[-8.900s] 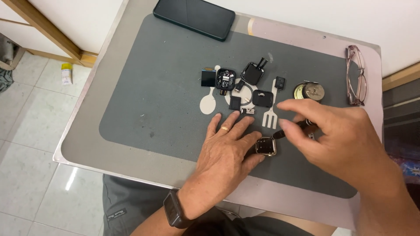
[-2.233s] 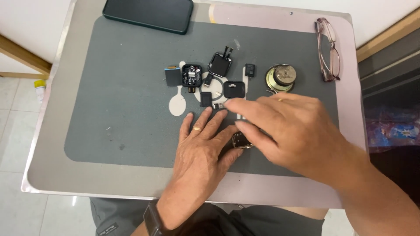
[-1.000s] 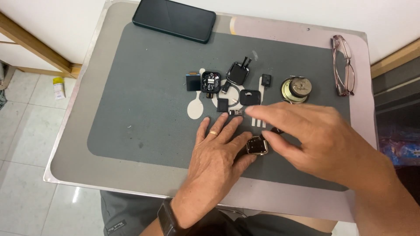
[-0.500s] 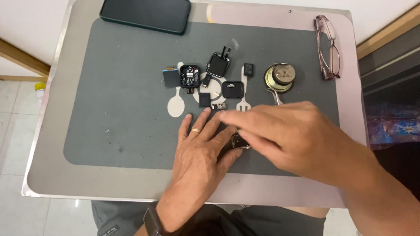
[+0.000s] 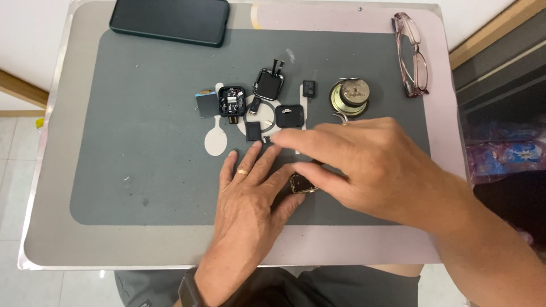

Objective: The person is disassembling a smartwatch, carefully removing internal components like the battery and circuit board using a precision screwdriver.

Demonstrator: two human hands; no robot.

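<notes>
Right hand (image 5: 369,165) now farther left, both hands pinching the small watch case (image 5: 301,183); mat's (image 5: 131,170) left half open.

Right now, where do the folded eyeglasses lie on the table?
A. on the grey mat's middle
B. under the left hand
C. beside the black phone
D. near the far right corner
D: the eyeglasses lie folded near the table's far right corner, away from both hands.

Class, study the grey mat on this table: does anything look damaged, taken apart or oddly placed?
Yes. A small square device lies open with its circuitry exposed, loose black parts scattered around it. Both hands, left hand and right hand, press on a small metal-edged case.
</notes>
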